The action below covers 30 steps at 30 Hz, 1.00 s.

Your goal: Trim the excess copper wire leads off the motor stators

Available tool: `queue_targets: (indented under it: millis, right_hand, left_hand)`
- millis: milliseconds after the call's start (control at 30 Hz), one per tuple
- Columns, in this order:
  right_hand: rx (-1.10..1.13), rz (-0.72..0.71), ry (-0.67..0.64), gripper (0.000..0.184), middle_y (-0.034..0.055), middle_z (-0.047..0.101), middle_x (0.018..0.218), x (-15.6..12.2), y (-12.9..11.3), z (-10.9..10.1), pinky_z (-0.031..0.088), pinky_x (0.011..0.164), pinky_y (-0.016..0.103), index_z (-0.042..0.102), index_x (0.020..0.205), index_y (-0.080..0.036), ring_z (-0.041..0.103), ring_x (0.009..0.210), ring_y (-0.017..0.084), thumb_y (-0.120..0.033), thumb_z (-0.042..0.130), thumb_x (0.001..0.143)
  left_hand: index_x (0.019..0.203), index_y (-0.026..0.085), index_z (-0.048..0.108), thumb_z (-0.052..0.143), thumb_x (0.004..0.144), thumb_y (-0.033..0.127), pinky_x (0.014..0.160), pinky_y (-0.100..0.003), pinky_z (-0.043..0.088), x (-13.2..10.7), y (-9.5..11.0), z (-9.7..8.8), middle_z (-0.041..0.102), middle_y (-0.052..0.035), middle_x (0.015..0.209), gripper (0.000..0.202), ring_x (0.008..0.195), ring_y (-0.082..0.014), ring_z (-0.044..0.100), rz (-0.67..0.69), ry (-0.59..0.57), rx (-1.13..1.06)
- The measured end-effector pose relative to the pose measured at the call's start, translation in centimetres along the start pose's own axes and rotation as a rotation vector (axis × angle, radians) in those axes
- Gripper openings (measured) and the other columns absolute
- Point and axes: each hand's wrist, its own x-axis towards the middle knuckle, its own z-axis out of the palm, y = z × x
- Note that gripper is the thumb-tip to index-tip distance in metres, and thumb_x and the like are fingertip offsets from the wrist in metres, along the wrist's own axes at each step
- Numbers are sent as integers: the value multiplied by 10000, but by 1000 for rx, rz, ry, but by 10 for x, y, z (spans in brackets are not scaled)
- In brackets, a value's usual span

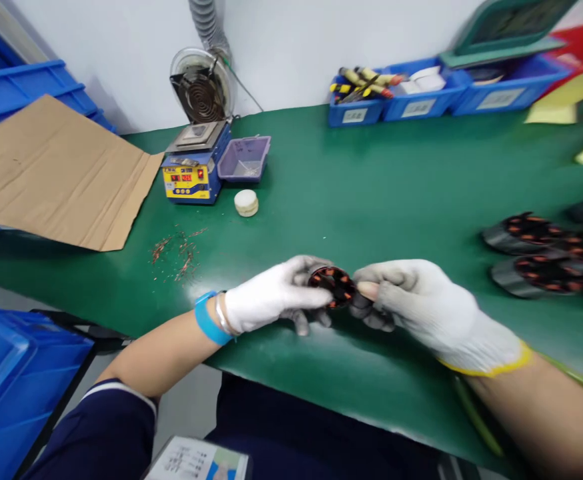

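Note:
Both hands wear white knit gloves with grey fingers and meet over the front of the bench. A small round motor stator (339, 285), black with copper windings, is gripped between the thumb and fingers of my left hand (291, 293). At the stator's right edge, my right hand (396, 293) is closed in a pinch, with its bare thumb tip showing. Whatever lies between those right fingertips is too small or hidden to make out. Several similar stators (536, 273) in dark metal rings stand blurred at the right.
Copper wire clippings (184, 257) lie left on the green bench (371, 180). Behind them are a blue-yellow solder pot (191, 173) with a lit display, a purple tray (245, 160), a round white tin (246, 203) and a fume fan (202, 90). Blue bins (356, 115) line the back; cardboard (61, 173) leans left.

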Motion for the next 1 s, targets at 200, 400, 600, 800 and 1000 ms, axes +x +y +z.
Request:
queue_targets:
  millis: [200,400,600,800,1000]
  right_hand:
    - [224,-9,-143,580,17,532,514,-2,-5,5,313,348,190,539,637,-144,414,363,70,-683,751,607]
    - [-46,-120,-139,535,21,524,548,-12,-2,0,353,438,199,550,640,-134,439,455,72,-647,635,768]
    - [-2,27,-78,600,31,527,535,3,4,6,317,397,207,516,613,-154,415,415,77,-736,659,645]
    - [-459,-211,98,518,112,649,717,10,10,-1,482,500,322,609,781,-167,597,579,201,-681,562,735]
    - [-1205,-1027,80,200,66,678,818,20,14,-14,486,942,468,642,883,-178,624,694,188,-238,453,907]
  left_hand:
    - [781,218,594,720,728,496,969,-475,509,-20,4,12,609,-117,1239,310,1147,-274,603,664,85,591]
    - [952,234,574,705,711,418,935,-451,525,-19,-4,9,624,-121,1230,330,1159,-263,600,704,247,685]
    - [1067,159,604,650,741,303,902,-420,513,6,-8,2,691,-103,1051,359,958,-233,654,574,361,1023]
    - [963,158,621,605,767,302,819,-369,505,12,-11,-5,704,-89,963,243,873,-225,659,684,460,1232]
    - [1007,155,611,640,761,374,827,-366,503,13,-18,-7,707,-83,964,331,888,-238,669,623,447,1240]
